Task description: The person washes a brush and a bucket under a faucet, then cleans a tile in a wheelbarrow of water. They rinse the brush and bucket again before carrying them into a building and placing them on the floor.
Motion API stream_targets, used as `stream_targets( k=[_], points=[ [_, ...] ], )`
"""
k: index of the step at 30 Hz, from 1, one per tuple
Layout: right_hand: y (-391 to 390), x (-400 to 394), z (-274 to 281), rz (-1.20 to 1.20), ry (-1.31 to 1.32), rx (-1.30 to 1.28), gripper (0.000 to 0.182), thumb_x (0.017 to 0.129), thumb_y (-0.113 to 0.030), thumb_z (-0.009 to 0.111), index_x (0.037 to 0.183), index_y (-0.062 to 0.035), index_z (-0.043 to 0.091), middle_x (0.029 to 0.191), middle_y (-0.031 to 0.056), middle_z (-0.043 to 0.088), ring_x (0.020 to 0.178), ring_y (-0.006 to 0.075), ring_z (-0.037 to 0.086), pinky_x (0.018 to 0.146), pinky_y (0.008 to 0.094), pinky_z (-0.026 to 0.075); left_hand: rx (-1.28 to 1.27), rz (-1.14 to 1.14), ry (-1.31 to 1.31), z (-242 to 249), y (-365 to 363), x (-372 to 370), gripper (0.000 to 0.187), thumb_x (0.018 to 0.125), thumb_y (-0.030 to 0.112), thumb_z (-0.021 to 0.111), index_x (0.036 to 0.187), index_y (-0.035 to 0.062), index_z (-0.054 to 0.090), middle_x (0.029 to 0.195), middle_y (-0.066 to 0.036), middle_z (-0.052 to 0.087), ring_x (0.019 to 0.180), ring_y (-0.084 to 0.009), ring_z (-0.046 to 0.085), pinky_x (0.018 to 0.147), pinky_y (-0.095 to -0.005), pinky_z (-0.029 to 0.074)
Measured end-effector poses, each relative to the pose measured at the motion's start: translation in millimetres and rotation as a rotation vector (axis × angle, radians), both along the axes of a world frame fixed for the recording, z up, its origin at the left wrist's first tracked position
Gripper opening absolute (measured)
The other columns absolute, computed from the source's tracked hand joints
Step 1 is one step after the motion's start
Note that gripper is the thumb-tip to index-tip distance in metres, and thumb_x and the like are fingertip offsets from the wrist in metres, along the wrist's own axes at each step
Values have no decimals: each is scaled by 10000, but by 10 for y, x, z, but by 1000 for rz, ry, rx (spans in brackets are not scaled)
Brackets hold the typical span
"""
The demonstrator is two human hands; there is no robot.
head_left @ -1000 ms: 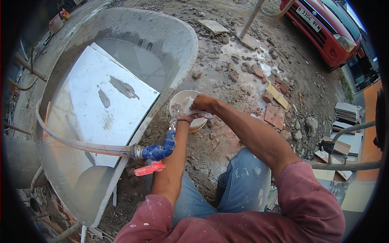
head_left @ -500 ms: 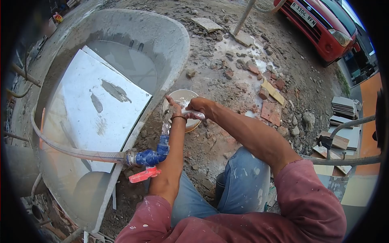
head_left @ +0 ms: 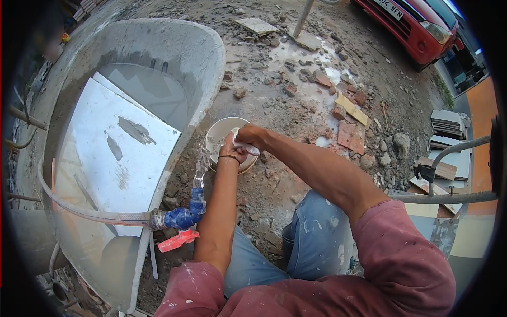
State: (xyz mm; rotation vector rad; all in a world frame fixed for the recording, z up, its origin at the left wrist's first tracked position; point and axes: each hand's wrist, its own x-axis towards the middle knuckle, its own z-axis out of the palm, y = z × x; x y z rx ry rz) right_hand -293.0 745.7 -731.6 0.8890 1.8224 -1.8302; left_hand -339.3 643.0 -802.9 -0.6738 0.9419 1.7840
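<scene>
My left hand (head_left: 236, 151) and my right hand (head_left: 251, 136) are together over a white bucket (head_left: 215, 128). Both are closed on a whitish, wet, limp thing (head_left: 249, 149) that looks like a cloth; its exact kind is hard to make out. The right fingers grip it from above, and one end hangs out below that hand. Beside my left forearm is a blue tap (head_left: 182, 216) with a red lever (head_left: 178, 241). Water (head_left: 199, 171) runs from its spout towards the near left side of the bucket. The bucket's right side is partly hidden by my hands.
A wheelbarrow (head_left: 207, 63) at left holds murky water and a white board (head_left: 113, 137). A clear hose (head_left: 100, 210) crosses its edge to the tap. Broken bricks (head_left: 351, 136) and rubble lie ahead. Stacked tiles (head_left: 448, 126) and a metal bar (head_left: 449, 198) are at right; a red car (head_left: 417, 31) stands beyond.
The view has shifted, so the surroundings sit further left. My left fingers, one of them stretched out before, are now curled in around the cloth-like thing. The water stream shows more clearly beside my wrist.
</scene>
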Motion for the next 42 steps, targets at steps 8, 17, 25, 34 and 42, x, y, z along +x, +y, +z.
stream_targets(
  k=[8, 17, 25, 34, 42],
  points=[
    [30, 30, 202, -92, -198, -374, 126, 897, -55, 433, 931, 63, 458, 667, 110, 539, 477, 151, 527, 347, 257, 386, 35, -50, 574, -65, -106, -68, 336, 913, 248, 509, 1135, -4, 494, 885, -131, 576, 668, -239, 558, 493, -333, 448],
    [-107, 109, 389, 250, -107, 64, 163, 795, -70, 518, 760, 76, 582, 548, 140, 564, 435, 193, 556, 330, 332, 390, -330, -77, 306, -106, -89, -40, 400, 888, 309, 585, 1098, -25, 518, 1012, -154, 616, 871, -262, 626, 674, -399, 533],
    [-101, 15, 294, 757, 195, 642, 140, 714, -89, 595, 717, 42, 645, 603, 123, 632, 522, 214, 627, 450, 343, 495, -100, 70, 182, -15, -14, -103, 547, 890, 534, 428, 1141, 65, 554, 1072, -126, 632, 929, -299, 626, 805, -421, 511],
    [-212, 45, 349, 550, 185, 572, 276, 712, -68, 570, 946, 71, 613, 721, 155, 650, 619, 224, 668, 459, 323, 517, 302, -111, 142, 101, -115, -215, 499, 893, 437, 420, 1077, 2, 582, 1026, -152, 635, 916, -310, 614, 837, -417, 491],
    [-136, 215, 733, 586, 141, 520, 352, 696, -5, 493, 1022, 72, 601, 698, 165, 630, 583, 212, 610, 443, 346, 435, 294, -206, 91, 73, -129, -218, 509, 869, 505, 485, 1074, 48, 580, 1111, -139, 614, 1021, -308, 584, 903, -432, 456]
  ],
)
